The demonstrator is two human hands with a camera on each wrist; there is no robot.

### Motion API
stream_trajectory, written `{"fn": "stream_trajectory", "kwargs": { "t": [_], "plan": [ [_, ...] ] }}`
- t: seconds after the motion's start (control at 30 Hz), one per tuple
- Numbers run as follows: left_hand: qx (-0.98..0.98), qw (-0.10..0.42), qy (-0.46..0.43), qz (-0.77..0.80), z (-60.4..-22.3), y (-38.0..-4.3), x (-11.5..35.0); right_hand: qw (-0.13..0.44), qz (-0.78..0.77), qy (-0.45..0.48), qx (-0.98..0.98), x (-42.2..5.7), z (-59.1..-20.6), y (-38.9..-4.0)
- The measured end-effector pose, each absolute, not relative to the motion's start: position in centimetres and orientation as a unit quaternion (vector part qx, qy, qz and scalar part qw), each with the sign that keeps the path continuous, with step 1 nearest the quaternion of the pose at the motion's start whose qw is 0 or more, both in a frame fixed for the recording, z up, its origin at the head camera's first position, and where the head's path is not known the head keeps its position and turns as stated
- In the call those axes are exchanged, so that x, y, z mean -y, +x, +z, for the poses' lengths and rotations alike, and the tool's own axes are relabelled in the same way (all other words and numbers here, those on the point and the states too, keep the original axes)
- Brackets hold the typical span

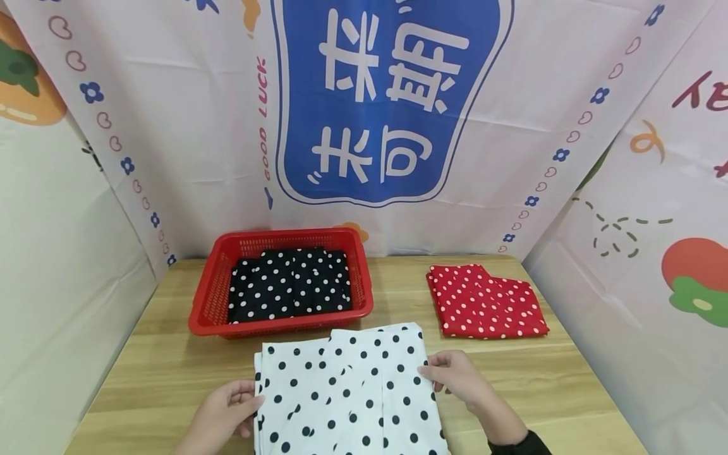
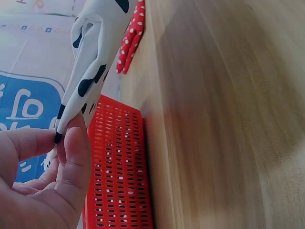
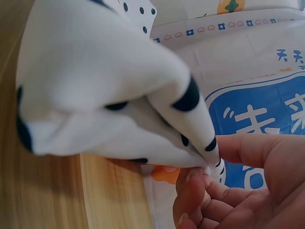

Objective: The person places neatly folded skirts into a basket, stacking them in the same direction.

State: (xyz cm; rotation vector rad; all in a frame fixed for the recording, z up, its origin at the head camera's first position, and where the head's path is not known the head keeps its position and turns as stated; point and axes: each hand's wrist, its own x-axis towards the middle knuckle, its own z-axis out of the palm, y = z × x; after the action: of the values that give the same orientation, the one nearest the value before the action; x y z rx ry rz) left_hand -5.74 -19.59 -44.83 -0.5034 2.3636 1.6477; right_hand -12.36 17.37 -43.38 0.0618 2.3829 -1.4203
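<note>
A folded white cloth with black dots [image 1: 352, 392] spans the front of the table between my two hands. At its left edge, my left hand [image 1: 224, 411] pinches the layers between thumb and fingers. My right hand [image 1: 457, 378] pinches the opposite edge, a little higher up. In the left wrist view the cloth's edge [image 2: 90, 71] hangs above the wooden top, its folded layers showing. The right wrist view has the same cloth [image 3: 105, 71] raised off the wood, with thumb and fingertips closed on its edge. The cloth's near end runs out of the head view.
Behind the cloth at left stands a red plastic basket [image 1: 207, 303] holding folded black cloth with white dots [image 1: 290, 284]. A folded red cloth with white dots [image 1: 483, 303] lies at the back right of the wooden table [image 1: 153, 360]. Printed white sheets [image 1: 199, 158] hang around the table.
</note>
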Motion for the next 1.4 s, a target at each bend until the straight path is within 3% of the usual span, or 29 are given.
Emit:
{"fn": "stream_trajectory", "kwargs": {
  "t": [0.4,0.83,1.4],
  "plan": [
    [-0.777,0.125,-0.144,0.600,-43.8,-5.7,21.5,0.190,-0.511,-0.001,-0.839,-16.6,-41.7,-13.3],
    [-0.768,0.100,-0.153,0.614,-40.7,-6.6,22.8,0.160,-0.504,0.007,-0.849,-14.9,-39.1,-15.2],
    [-0.803,0.073,-0.147,0.573,-40.6,-10.3,25.3,0.171,-0.500,0.023,-0.849,-11.1,-39.3,-20.8]
  ]
}}
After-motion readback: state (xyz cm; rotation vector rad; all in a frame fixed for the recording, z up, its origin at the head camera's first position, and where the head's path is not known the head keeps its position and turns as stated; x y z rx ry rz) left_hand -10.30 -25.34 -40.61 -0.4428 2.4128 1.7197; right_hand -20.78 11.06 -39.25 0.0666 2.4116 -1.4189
